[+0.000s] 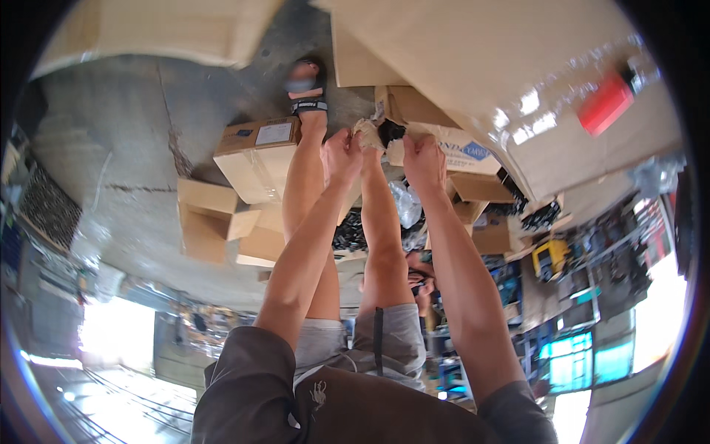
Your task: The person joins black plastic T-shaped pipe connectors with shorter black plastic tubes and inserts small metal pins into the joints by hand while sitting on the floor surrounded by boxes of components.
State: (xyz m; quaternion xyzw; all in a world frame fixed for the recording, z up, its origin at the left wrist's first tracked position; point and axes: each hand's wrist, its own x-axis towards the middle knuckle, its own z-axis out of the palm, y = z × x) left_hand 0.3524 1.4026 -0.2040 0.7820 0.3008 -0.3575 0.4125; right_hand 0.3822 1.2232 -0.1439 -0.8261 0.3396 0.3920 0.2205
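My left hand (pixel 342 155) is closed, its fingertips against a crumpled beige piece (pixel 367 136) that looks like paper or cloth. Beside that piece, toward my right hand, is a small black thing (pixel 391 132) whose kind I cannot make out. My right hand (pixel 424 164) is curled closed next to a pale tan scrap (pixel 396 152); what its fingers pinch is hidden. Both hands are held out in front of me, above my legs. Just beyond them stands an open cardboard box (pixel 421 111) with print on its side.
A taped carton (pixel 255 170) and an open box (pixel 203 222) stand at left. Large cardboard (pixel 473 52) with a red tape dispenser (pixel 606 103) fills the upper right. Clear plastic (pixel 406 203) and black parts (pixel 349 233) lie near my legs. Part of another person (pixel 421 285) shows.
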